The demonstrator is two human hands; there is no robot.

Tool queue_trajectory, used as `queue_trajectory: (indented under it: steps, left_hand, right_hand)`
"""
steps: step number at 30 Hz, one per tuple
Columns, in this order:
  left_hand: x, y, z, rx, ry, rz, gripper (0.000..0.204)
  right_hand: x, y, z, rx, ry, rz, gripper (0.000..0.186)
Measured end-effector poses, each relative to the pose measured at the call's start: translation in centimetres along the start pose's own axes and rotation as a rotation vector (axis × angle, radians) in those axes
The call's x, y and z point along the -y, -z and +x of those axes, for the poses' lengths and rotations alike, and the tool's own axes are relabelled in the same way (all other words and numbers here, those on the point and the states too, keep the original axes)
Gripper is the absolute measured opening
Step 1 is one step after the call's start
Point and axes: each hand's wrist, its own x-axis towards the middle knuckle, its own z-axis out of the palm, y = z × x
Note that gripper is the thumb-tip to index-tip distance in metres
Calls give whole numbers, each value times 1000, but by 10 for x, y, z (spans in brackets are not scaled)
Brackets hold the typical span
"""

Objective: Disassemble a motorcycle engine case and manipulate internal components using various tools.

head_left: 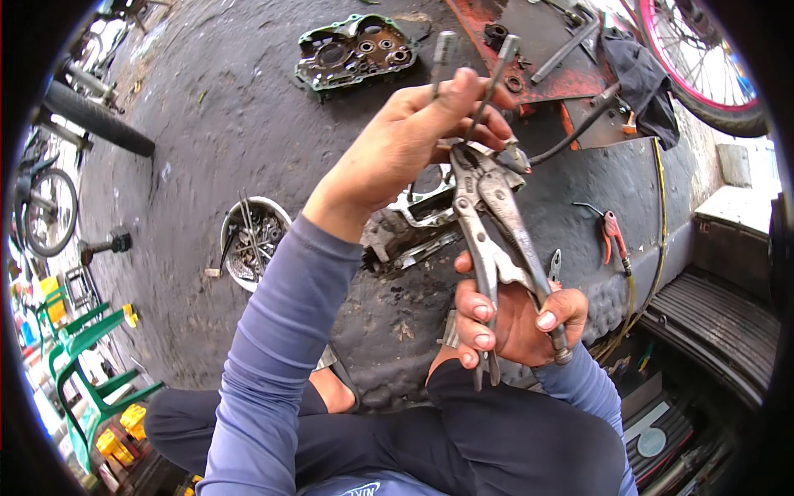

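Note:
My right hand [525,331] is wrapped round the handles of metal locking pliers [496,240], whose jaws point away from me. Those jaws sit at the lower end of a thin metal stud [490,87] with a thicker tip. My left hand [426,128] is closed about this stud, thumb and fingers pinching it above the jaws. A second stud [444,54] rises behind the left hand, its lower part hidden. Beneath both hands lies a grey metal engine case [397,236], partly covered by the hands and pliers; whether the studs are seated in it I cannot tell.
Left of my forearm stands a white bowl [277,211] of bolts and small parts. Another engine case half [356,51] lies farther off. A red-edged metal sheet [538,78] carries tools at the far right. A red air blow gun [612,236] with a hose lies right.

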Motion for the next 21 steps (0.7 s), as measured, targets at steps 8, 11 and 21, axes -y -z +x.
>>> queue_trajectory:
  steps: [8, 11, 21]
  left_hand:
    - [8, -4, 7, 36, -67, -14, 57]
    - [10, -5, 7, 33, -52, -40, 56]
    - [3, 1, 2, 63, 4, -28, 66]
  right_hand:
    - [2, 0, -5, -79, -22, -76, 93]
    - [1, 1, -7, -85, -22, -69, 92]
    - [0, 4, -16, -101, -78, -80, 97]
